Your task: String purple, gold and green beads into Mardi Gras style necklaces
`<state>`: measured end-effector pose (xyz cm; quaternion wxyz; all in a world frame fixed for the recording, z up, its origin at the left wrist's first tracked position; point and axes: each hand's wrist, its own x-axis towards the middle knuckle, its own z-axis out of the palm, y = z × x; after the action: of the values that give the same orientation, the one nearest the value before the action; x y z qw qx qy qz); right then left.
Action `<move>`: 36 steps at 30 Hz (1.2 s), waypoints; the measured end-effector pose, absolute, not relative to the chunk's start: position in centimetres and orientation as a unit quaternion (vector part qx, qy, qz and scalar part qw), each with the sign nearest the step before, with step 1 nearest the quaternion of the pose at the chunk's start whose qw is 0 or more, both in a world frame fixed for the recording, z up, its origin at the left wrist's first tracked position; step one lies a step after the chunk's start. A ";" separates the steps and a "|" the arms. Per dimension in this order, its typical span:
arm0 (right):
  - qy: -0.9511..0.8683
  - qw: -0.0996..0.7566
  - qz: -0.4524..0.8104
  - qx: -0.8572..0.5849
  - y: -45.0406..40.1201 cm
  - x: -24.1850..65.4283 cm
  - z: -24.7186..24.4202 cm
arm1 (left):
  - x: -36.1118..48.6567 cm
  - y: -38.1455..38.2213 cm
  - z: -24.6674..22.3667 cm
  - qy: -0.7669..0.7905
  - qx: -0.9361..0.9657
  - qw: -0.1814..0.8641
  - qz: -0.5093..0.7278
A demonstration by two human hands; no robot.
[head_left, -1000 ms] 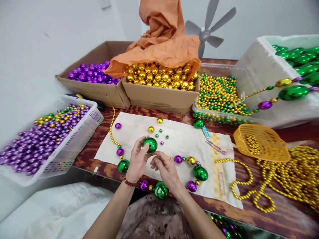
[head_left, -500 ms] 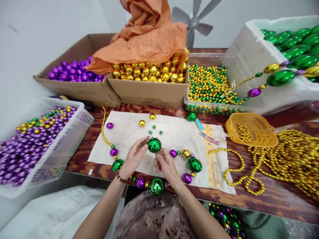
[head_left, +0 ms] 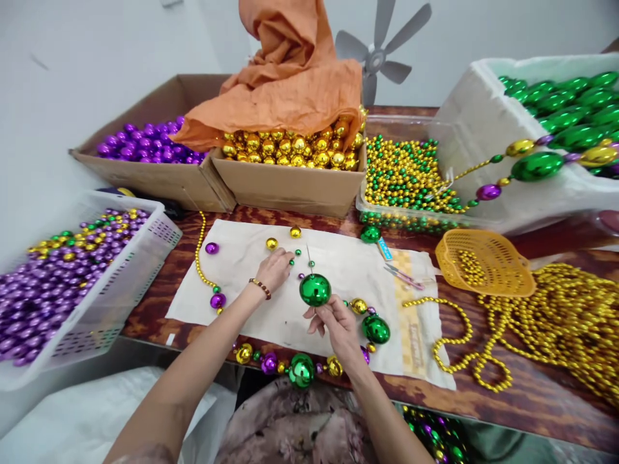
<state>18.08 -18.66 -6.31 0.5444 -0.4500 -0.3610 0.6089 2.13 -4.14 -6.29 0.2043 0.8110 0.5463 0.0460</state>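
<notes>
My right hand (head_left: 333, 319) pinches the lower end of a large green bead (head_left: 315, 290), from whose top a thin needle stands up. My left hand (head_left: 276, 269) lies on the white cloth (head_left: 265, 322), its fingertips at a small green bead (head_left: 292, 262); whether they grip it cannot be seen. Close by are other small green beads (head_left: 298, 252) and a small purple bead (head_left: 301, 276). Gold beads (head_left: 271, 243) and a purple bead (head_left: 211, 248) rest farther back. A strand with a large green bead (head_left: 302, 370) curves along the table's front edge.
Behind the cloth stand cardboard boxes (head_left: 290, 187) of purple and gold beads and a clear bin (head_left: 362, 209). A white basket (head_left: 159, 219) is at left; an orange basket (head_left: 525, 274), scissors (head_left: 403, 277) and gold strands (head_left: 565, 316) are at right. A foam box (head_left: 471, 96) stands behind.
My left hand has left the large green bead and moved left and back to the small beads. My right hand has shifted slightly right with the large bead, and the needle now shows above it.
</notes>
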 end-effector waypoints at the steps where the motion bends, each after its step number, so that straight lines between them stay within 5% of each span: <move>1: -0.357 0.543 0.608 -0.456 -18.6 18.2 -6.3 | 2.2 -4.0 -6.3 0.546 0.811 0.205 0.042; 9: -0.341 0.537 0.612 -0.470 -18.2 17.8 -7.0 | 0.8 -3.1 -6.3 0.580 0.748 0.279 0.160; 14: -0.349 0.523 0.604 -0.489 -18.0 17.6 -7.4 | -0.9 -4.4 -4.7 0.561 0.526 0.527 0.362; 19: -0.341 0.517 0.612 -0.492 -18.0 17.4 -7.4 | -1.7 -6.8 -3.5 0.478 0.396 0.668 0.410; 22: -0.337 0.522 0.613 -0.489 -18.1 17.6 -7.4 | -1.8 -7.0 -4.3 0.516 0.457 0.605 0.400; 29: -0.329 0.555 0.580 -0.497 -18.6 18.7 -7.3 | -0.8 -5.2 -6.9 0.576 0.748 0.258 0.206; 36: -0.322 0.555 0.585 -0.496 -19.1 18.9 -7.5 | -0.1 -6.5 -6.9 0.551 0.805 0.169 0.141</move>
<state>18.85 -19.12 -7.55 0.5554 -0.4959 -0.3218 0.5848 -0.12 -6.51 -6.92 0.1692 0.8049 0.5509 0.1414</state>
